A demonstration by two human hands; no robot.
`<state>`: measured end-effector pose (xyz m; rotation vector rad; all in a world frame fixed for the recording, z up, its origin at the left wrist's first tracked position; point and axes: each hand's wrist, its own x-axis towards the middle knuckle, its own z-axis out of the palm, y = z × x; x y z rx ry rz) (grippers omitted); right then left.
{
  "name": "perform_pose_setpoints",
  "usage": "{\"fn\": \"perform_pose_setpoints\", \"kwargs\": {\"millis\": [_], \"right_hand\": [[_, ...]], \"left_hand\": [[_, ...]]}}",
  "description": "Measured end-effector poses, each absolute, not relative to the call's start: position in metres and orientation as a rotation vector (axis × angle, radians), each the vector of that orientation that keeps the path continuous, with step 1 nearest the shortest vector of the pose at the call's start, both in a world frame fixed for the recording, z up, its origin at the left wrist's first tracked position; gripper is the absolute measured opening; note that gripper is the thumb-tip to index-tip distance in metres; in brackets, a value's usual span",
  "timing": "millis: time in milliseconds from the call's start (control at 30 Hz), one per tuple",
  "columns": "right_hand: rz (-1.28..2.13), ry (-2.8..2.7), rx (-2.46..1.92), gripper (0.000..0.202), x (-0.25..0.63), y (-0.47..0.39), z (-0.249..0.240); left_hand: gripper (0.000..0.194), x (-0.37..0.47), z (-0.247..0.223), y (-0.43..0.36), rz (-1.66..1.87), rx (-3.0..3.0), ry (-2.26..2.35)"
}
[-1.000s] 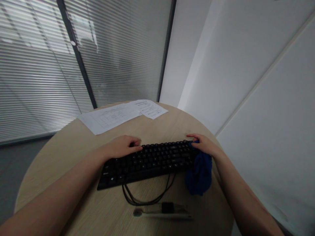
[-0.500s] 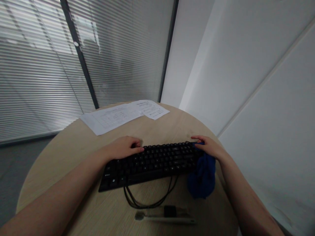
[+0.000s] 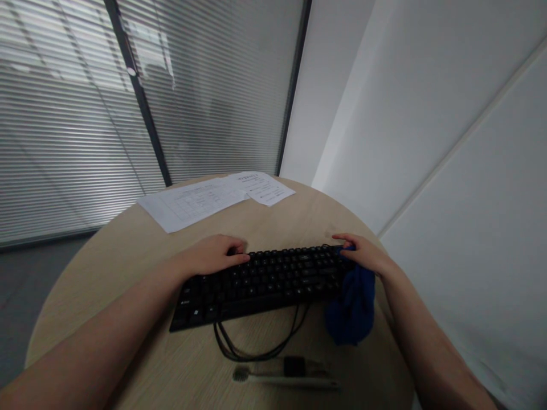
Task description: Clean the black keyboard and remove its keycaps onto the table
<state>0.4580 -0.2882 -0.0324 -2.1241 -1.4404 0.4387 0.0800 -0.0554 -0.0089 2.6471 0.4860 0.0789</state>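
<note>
Clock centred on the keyboard (image 3: 277, 285), 12 pointing away from the wearer. Keyboard is mid-counter (image 3: 307, 219), left end angled toward the wearer, keys up.

Step in hand, my read: cloth work at the keyboard's right end, other hand bracing. Left hand (image 3: 213, 254) at 10: thumb on the top keys, fingers curled at the far edge; can't tell if that grip clamps or just rests. Right hand (image 3: 361, 252) between 2 and 3: narrow grip, blue cloth (image 3: 351, 310) pinched between thumb and curled fingers, index stretched out past the far edge. Loose part of cloth hangs down at 4, beside the right end.

Next move calls for, I'd judge: firm brace from the left, light cloth pressure on the keys, loose cloth kept off the cable (image 3: 265, 357).

Count: 2 hands, 1 keyboard, 1 cloth, 1 toothbrush (image 3: 273, 379) near 6, bristle end toward 7. 1 small black block (image 3: 294, 366) just beyond its handle; too dark to identify. Cable loops at 6, two strands showing; can't tell if one lead. Printed sheets (image 3: 192, 205) from 11 to 12: at least 2, overlapping.
</note>
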Motion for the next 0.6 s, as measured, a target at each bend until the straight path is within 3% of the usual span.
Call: {"fn": "perform_pose_setpoints", "kwargs": {"millis": [600], "right_hand": [[0.394,-1.381,-2.115,0.052,0.4562,-0.2845,-0.0333]], "left_hand": [[0.040,0.0800,-0.0033,-0.0587,0.072,2.651,0.491]]}}
